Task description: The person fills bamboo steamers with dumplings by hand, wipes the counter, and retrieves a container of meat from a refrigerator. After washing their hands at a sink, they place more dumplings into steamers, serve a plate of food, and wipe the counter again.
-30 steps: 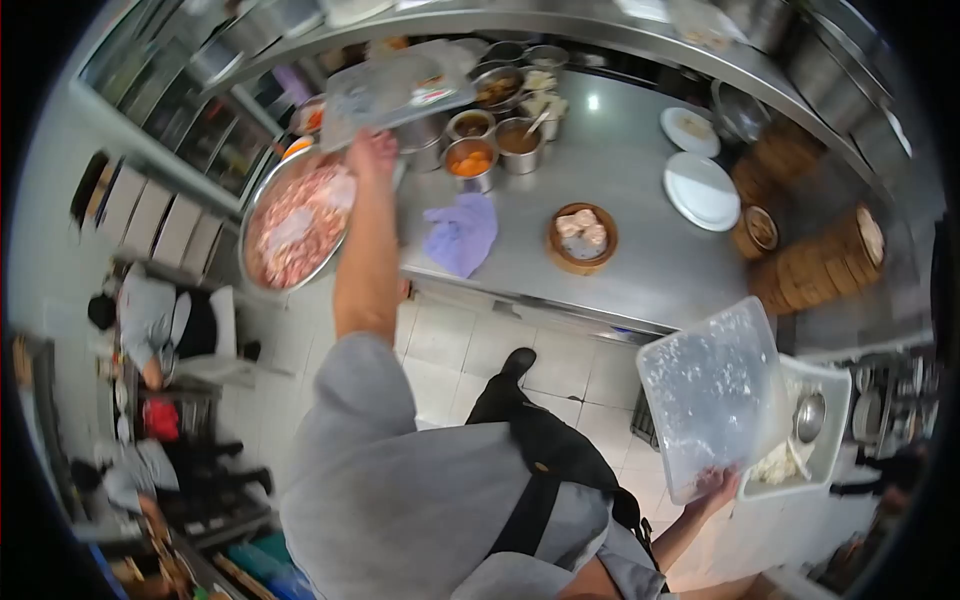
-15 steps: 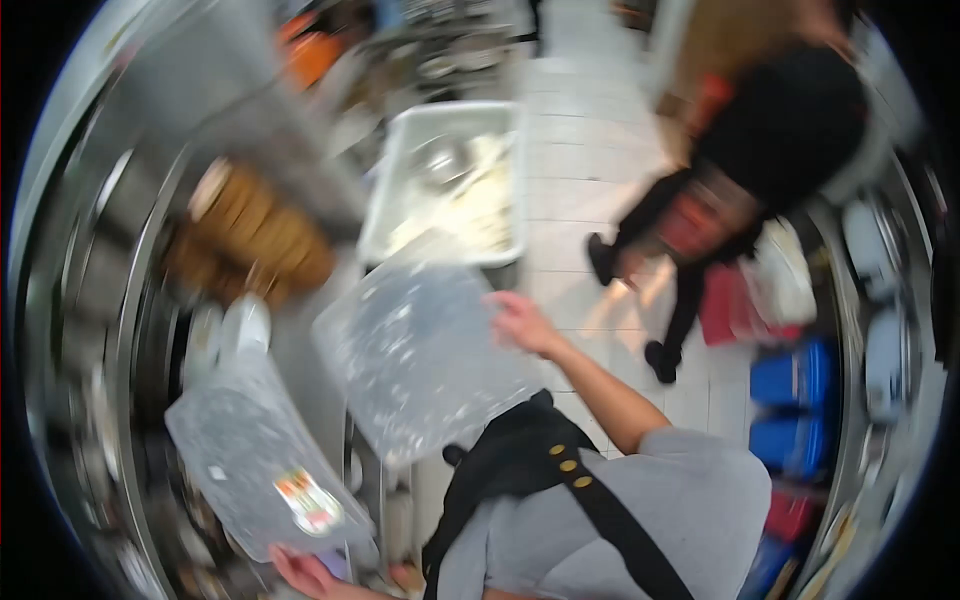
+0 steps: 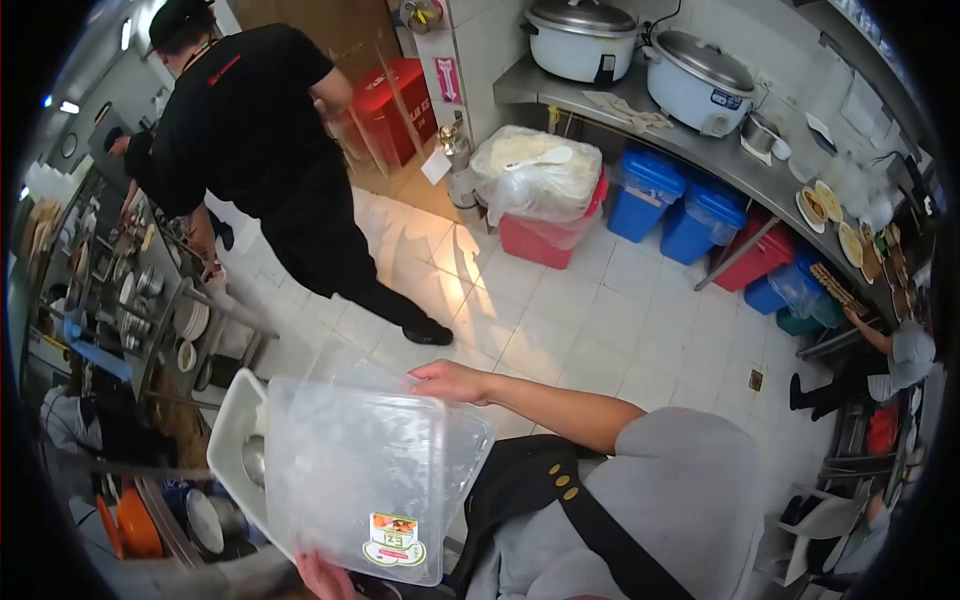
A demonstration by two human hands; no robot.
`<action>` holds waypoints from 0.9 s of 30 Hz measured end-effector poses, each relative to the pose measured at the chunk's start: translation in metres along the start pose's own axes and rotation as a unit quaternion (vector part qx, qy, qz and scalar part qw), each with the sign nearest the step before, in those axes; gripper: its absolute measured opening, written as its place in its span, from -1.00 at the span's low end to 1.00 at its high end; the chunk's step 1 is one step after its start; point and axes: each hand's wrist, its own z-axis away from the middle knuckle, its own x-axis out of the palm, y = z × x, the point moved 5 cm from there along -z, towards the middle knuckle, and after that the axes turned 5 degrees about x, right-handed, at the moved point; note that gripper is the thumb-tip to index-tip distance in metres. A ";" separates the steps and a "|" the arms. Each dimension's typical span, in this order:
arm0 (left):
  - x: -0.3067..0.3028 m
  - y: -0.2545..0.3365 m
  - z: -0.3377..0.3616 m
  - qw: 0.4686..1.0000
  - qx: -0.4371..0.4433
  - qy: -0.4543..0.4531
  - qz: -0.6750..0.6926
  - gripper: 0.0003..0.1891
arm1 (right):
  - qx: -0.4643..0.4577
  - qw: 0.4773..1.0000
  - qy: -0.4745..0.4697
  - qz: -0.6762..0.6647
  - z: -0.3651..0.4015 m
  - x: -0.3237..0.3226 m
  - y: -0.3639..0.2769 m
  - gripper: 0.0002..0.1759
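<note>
"Clear plastic — how many pieces of it?"

"Two. The labelled lid (image 3: 355, 465) is nearer the camera, with one sticker (image 3: 395, 540) low on its face. The rear lid (image 3: 470, 450) shows past its top and right side. They overlap in view; whether they touch, I can't tell."

"And the person's hands?"

"Two, each holding one. The left hand (image 3: 325, 577) grips the labelled lid near its lower left corner. The right hand (image 3: 452, 382) has its fingers on the rear lid's upper edge."

"Where are the lids, then?"

"Up in front of the apron (image 3: 520, 480), which has three brass-coloured buttons (image 3: 562, 481) on its strap. Past the lids is one white tub (image 3: 228, 415), half hidden, with one metal bowl (image 3: 254, 462) inside."

"Count the rest for me."

"Two rice cookers (image 3: 582, 50) on the steel counter (image 3: 650, 118). Below, two blue bins (image 3: 648, 190) side by side, with one red bin (image 3: 755, 250) just right of them. To their left — one red tub (image 3: 540, 238) topped by a clear bag (image 3: 498, 165), one white spoon (image 3: 553, 157) on it. One person in black (image 3: 270, 130) is across the tiled floor (image 3: 590, 340), well apart from the lids."
</note>
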 end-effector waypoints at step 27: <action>0.921 -0.072 -0.734 0.674 0.089 -0.678 -0.278 -0.41 | 0.046 0.880 0.450 0.146 -0.389 -0.563 -0.290 0.01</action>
